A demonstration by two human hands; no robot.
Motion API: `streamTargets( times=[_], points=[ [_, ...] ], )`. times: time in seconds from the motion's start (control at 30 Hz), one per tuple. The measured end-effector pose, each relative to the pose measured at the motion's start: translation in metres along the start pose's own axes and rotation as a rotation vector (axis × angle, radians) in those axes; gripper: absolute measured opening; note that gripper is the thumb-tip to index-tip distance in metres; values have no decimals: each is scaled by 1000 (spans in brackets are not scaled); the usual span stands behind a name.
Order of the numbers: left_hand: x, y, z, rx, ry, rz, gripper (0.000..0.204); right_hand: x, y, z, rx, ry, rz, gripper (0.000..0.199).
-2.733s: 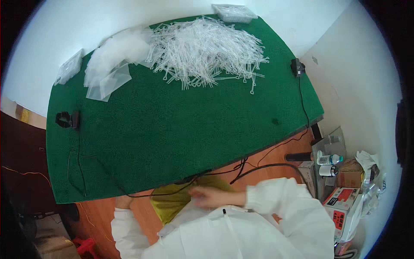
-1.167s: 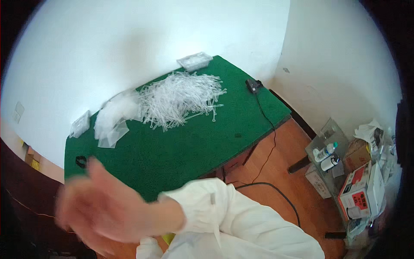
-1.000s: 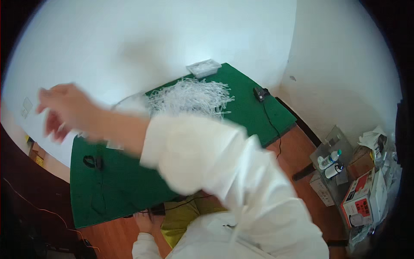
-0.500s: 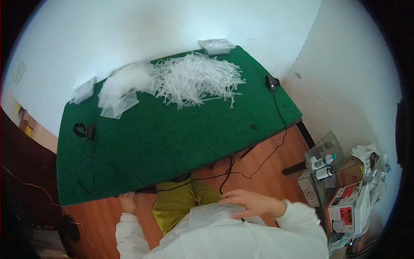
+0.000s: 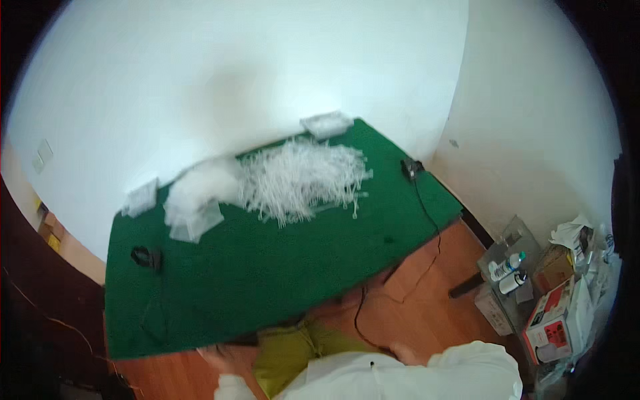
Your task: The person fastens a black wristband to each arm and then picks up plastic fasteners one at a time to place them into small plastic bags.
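Observation:
My left hand (image 5: 225,360) is at the near edge of the green-covered table (image 5: 267,287), low in the picture; its fingers are smeared by motion. My right hand (image 5: 405,353) shows only in part beside the white sleeve, close to a black cable (image 5: 360,320) that hangs by my lap. Whether it touches the cable I cannot tell. Across the far half of the table spreads a pile of thin clear plastic pieces with looped ends (image 5: 300,180). Left of that pile lie translucent plastic bags (image 5: 200,193). Both hands are well away from these.
Clear plastic boxes stand at the far edge (image 5: 328,125) and far left (image 5: 141,198). A black strap device (image 5: 147,257) lies left, a black corded device (image 5: 412,168) right. Beyond the table's right side, a low stand (image 5: 497,270) holds bottles near cartons (image 5: 550,327). Walls close the back and right.
The view has tipped upward, so the table sits lower in the picture. My right hand, earlier stretched across my waist, is now farther right and less visible. My left hand remains by the near edge.

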State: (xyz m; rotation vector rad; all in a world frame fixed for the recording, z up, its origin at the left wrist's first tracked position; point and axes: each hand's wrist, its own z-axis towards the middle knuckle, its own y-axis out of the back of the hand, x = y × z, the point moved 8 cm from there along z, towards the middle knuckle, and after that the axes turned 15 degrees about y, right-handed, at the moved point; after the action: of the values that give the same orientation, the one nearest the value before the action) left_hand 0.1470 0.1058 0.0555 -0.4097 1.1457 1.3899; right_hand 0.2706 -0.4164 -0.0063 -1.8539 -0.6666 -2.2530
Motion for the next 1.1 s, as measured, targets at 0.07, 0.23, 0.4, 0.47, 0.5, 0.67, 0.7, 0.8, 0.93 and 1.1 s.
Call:
streamTargets(
  times=[0.07,0.23,0.4,0.47,0.5,0.67,0.7,0.8,0.93,1.1],
  points=[
    [-26,-5,-11,-40,6,28,31,23,14,-1,-180,25,-52,25],
    [71,-4,1,86,306,7,32,46,3,13,79,178,-162,24],
    [55,-13,9,-228,383,-985,33,60,14,3,300,232,-324,23],
    [9,-13,9,-445,377,-1049,25,63,22,-1,400,246,-387,23],
    [7,-12,6,-443,388,-1052,25,66,24,-2,455,255,-414,22],
    [-45,-1,-4,-213,144,-159,25,82,25,1,766,324,-515,22],
    [-56,-8,-10,-80,84,-23,27,83,22,2,829,340,-527,22],
    [-78,-13,-25,158,-37,261,27,86,22,3,998,362,-569,22],
    [-92,-2,-22,395,-170,495,20,109,37,-3,1224,370,-635,22],
    [-164,-4,-6,707,-357,486,10,192,138,234,8,609,-625,8]
  ],
)
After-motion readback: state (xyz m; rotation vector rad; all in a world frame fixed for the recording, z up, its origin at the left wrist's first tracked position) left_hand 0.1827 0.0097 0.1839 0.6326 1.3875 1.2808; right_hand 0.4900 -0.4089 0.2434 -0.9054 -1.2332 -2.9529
